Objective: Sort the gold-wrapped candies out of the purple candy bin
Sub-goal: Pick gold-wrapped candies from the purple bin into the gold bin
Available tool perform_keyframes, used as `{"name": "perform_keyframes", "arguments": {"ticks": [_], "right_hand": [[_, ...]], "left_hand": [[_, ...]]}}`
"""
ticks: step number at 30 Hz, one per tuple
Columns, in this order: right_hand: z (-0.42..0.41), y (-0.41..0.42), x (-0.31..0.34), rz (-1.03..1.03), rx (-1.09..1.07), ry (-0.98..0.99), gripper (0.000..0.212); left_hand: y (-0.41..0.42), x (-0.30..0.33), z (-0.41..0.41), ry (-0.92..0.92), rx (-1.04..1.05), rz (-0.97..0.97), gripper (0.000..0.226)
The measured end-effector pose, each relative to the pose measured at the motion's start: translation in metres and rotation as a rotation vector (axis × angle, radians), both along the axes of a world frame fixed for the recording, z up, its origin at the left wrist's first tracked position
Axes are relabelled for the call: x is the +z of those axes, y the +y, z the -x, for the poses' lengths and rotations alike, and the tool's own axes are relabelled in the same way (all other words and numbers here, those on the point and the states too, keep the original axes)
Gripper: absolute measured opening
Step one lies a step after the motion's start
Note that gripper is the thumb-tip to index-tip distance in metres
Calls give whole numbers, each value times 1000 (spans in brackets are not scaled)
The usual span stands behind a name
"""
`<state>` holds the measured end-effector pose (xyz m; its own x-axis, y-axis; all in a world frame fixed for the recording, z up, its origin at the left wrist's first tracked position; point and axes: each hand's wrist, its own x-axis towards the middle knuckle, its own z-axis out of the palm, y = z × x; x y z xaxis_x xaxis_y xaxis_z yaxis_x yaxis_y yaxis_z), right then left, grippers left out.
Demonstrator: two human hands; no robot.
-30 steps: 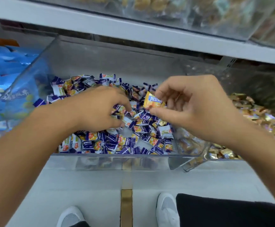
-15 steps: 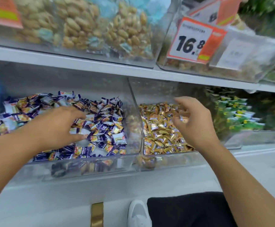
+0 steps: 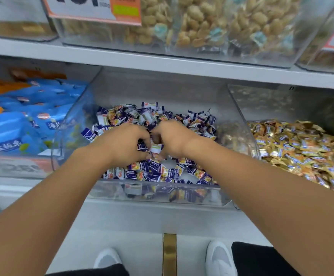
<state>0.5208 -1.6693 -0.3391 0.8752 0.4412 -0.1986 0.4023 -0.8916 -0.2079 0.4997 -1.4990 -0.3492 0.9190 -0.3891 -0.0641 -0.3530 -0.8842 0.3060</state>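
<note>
The clear purple candy bin (image 3: pixel 239 116) sits in the middle of the lower shelf, holding a pile of purple-and-white wrapped candies (image 3: pixel 156 171). Both my hands are down in that pile, side by side and almost touching. My left hand (image 3: pixel 125 144) has its fingers curled into the candies, with a purple candy showing between fingers and thumb. My right hand (image 3: pixel 172 137) is knuckles-up with its fingers curled under; its fingertips are hidden, so what it holds cannot be seen. The gold-wrapped candies (image 3: pixel 301 148) fill the bin to the right. No gold candy shows among the purple ones.
Blue snack packets (image 3: pixel 32 116) fill the bin on the left. An upper shelf (image 3: pixel 162 62) overhangs the bins and carries clear tubs of beige snacks (image 3: pixel 202 20) and an orange price tag (image 3: pixel 94 8). My white shoes (image 3: pixel 219 259) stand on the floor below.
My right hand has left the gold bin and come back left into the purple bin, beside my left hand. The gold candy it held a second ago is gone. My view swung left.
</note>
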Motion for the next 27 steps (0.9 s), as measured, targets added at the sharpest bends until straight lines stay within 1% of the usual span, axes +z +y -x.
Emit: {"name": "perform_keyframes", "arguments": {"ticks": [2, 3, 4, 5, 7, 9, 10, 11, 12, 14, 15, 16, 17, 19, 20, 21, 23, 25, 27], "right_hand": [[2, -9, -6, -18, -36, 45, 36], [5, -13, -9, -42, -52, 90, 32], [7, -17, -10, -35, -59, 124, 22], [10, -19, -8, -13, -41, 147, 16], [14, -21, -3, 53, 25, 180, 22], [19, -22, 4, 116, 80, 143, 19], [20, -25, 7, 115, 82, 114, 16], [23, -29, 12, 75, 65, 95, 12], [27, -35, 20, -14, 45, 84, 9], [39, -51, 39, -302, -3, 108, 9], [49, -60, 48, -456, -10, 87, 10], [60, -70, 55, -551, 25, -31, 10], [73, -78, 58, -581, 96, -234, 10], [99, -93, 58, -513, 249, -693, 7], [111, -101, 55, -467, 312, -861, 9], [118, -109, 53, -430, 381, -957, 12], [125, -125, 52, -397, 474, -1030, 16], [125, -140, 51, -384, 475, -1054, 20], [125, -152, 51, -372, 403, -1112, 20]], "left_hand": [[3, -2, 0, 9, 5, -14, 21], [4, -3, 0, 19, 15, -18, 22], [5, -3, 1, 28, 26, -17, 22], [5, -3, 0, 33, 36, -17, 22], [3, 1, 0, 37, 50, -25, 22], [0, 4, 0, 36, 48, -33, 22], [-1, 6, 2, 40, 46, -35, 22], [0, 6, 5, 43, 44, -35, 22], [1, 7, 7, 46, 40, -36, 23], [3, 7, 12, 54, 26, -45, 29], [4, 7, 15, 53, 23, -56, 34], [5, 7, 18, 43, 23, -66, 40], [4, 8, 20, 30, 27, -72, 45], [-2, 13, 25, -10, 21, -66, 52], [-8, 16, 27, -47, 3, -47, 52], [-17, 19, 28, -90, -25, -16, 50], [-35, 23, 32, -154, -79, 60, 43], [-45, 23, 32, -163, -117, 94, 37], [-44, 25, 30, -153, -133, 87, 32]]}}
